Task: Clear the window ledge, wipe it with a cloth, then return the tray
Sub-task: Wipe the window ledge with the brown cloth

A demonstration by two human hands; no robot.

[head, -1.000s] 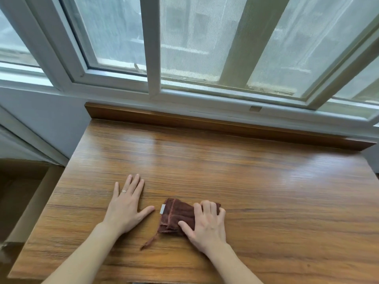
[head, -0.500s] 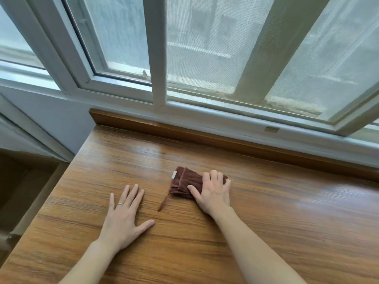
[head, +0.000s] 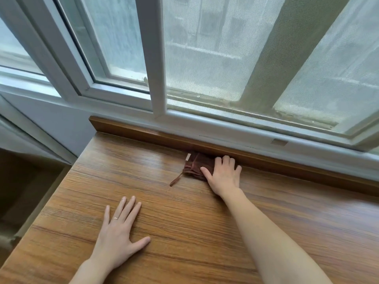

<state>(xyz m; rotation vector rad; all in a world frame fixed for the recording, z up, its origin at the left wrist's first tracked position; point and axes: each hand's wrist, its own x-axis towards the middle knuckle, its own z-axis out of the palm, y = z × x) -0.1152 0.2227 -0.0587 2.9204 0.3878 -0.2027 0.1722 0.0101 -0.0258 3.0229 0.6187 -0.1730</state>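
A folded dark-brown cloth (head: pixel 195 165) with a white tag and a loose string lies at the back of the wooden window ledge (head: pixel 205 212), against the raised wooden strip. My right hand (head: pixel 224 175) presses flat on the cloth's right part, fingers straight and reaching the strip. My left hand (head: pixel 119 228) rests flat on the ledge nearer to me, fingers spread, a ring on one finger. No tray is in view.
A raised wooden strip (head: pixel 266 158) runs along the ledge's back under the white window frame (head: pixel 158 58) with mesh screens. The ledge's left edge (head: pixel 61 181) drops to a dark lower area beside a grey wall.
My right hand has pushed the cloth away from me across the ledge, from near the front to the back strip. The left hand has stayed flat in place.
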